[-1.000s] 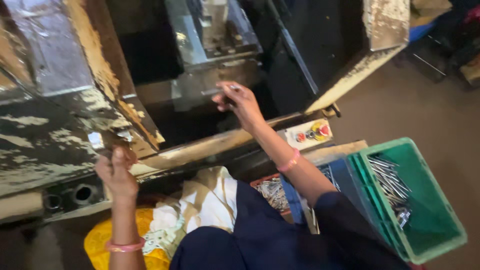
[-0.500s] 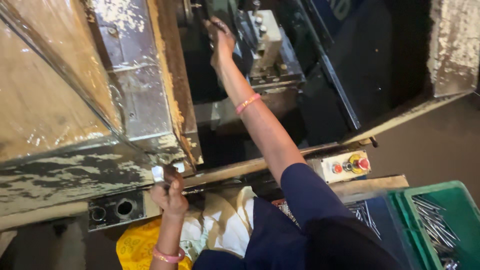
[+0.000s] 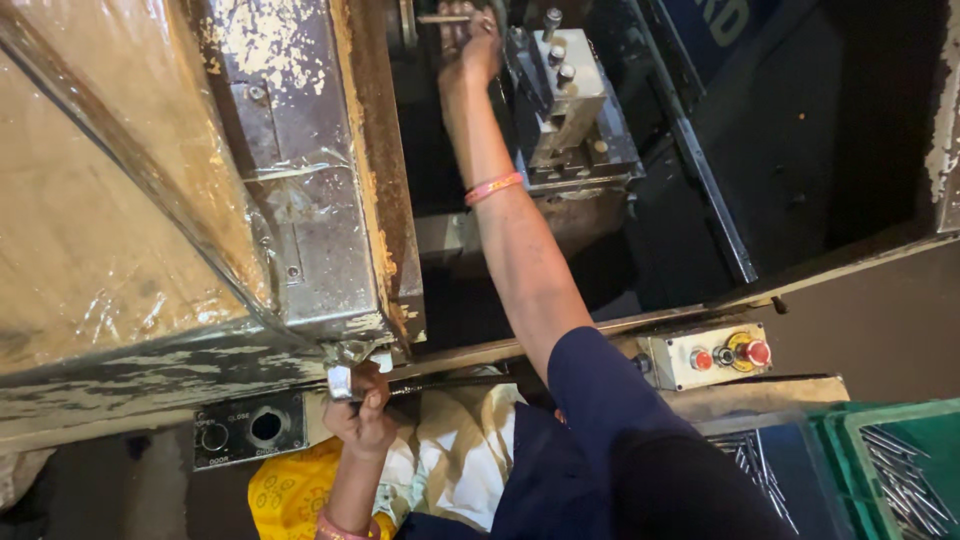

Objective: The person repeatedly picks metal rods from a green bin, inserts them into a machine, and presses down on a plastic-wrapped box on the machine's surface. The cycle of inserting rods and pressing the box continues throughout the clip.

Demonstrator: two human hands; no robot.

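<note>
My right hand [image 3: 473, 42] reaches far up into the open machine and grips a thin metal rod [image 3: 440, 18] pointing left toward the dark chuck area. A grey metal tool block [image 3: 566, 95] with bolts stands just right of that hand. My left hand [image 3: 362, 415] is closed around a small metal handle [image 3: 340, 381] at the lower front edge of the worn machine door [image 3: 300, 190]. A pink band sits on each wrist.
A grey control box [image 3: 705, 355] with red and yellow buttons sits on the machine's front ledge. A green crate [image 3: 900, 470] with several thin metal rods stands at lower right. A black panel [image 3: 248, 430] with round holes is left of my left hand. White and yellow cloth lies below.
My right hand has gone from the machine's lower middle up and deep inside with the rod. The view has tilted upward. My left hand stays on the handle.
</note>
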